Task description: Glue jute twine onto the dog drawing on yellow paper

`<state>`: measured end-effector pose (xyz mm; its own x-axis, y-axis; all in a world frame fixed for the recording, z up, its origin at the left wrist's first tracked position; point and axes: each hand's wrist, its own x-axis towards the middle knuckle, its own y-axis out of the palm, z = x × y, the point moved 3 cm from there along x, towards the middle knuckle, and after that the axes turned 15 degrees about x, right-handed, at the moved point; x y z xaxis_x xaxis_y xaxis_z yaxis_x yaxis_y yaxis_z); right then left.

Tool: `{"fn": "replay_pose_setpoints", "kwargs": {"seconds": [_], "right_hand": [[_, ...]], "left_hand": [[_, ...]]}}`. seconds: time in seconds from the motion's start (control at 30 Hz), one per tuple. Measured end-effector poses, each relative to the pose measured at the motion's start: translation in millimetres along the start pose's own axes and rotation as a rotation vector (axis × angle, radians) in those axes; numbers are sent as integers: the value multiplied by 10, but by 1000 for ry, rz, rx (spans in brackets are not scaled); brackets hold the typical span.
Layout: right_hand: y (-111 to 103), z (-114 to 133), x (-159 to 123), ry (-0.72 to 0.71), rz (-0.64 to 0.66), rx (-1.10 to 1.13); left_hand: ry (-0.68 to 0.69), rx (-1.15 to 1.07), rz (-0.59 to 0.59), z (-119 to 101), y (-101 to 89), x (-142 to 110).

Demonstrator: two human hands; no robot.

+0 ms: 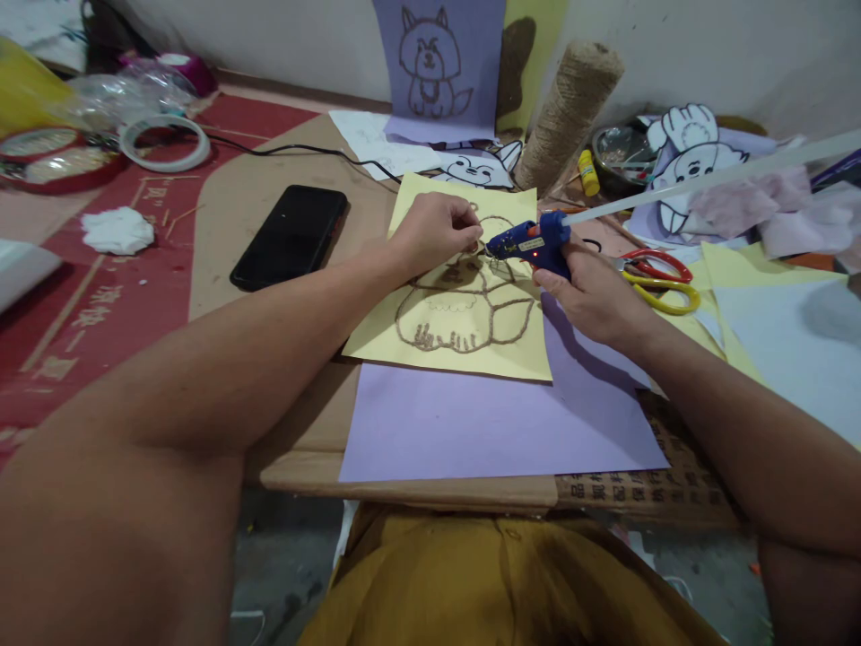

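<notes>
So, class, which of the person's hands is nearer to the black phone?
Left. The left hand is over the yellow sheet, to the right of the phone; the right hand is farther off on that side, holding the blue glue gun.

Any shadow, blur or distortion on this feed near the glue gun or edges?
Head view: shadow falls on the purple sheet beside the right hand; head view: detail at the tip of the glue gun is hard to make out; head view: the left arm looks stretched and soft toward the edge.
</notes>
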<state>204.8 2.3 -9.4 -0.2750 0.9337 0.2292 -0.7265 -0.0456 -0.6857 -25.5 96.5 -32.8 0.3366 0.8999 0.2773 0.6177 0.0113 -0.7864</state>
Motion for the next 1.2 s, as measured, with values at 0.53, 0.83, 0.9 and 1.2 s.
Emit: {"fn": "replay_pose_setpoints", "kwargs": {"seconds": [0.53,0.83,0.9,1.2], "right_hand": [[-6,-13,-18,-7,8,1],[4,38,-44,-4,12,-17],[5,49,-47,-10,10,1],[-32,7,-34,-23,-37,-5]], "left_hand": [[-10,10,16,1,-1,-4],[3,17,-4,9,-7,6],[1,10,-10,12,-7,10],[-24,-34,9,5,1,-10]]}}
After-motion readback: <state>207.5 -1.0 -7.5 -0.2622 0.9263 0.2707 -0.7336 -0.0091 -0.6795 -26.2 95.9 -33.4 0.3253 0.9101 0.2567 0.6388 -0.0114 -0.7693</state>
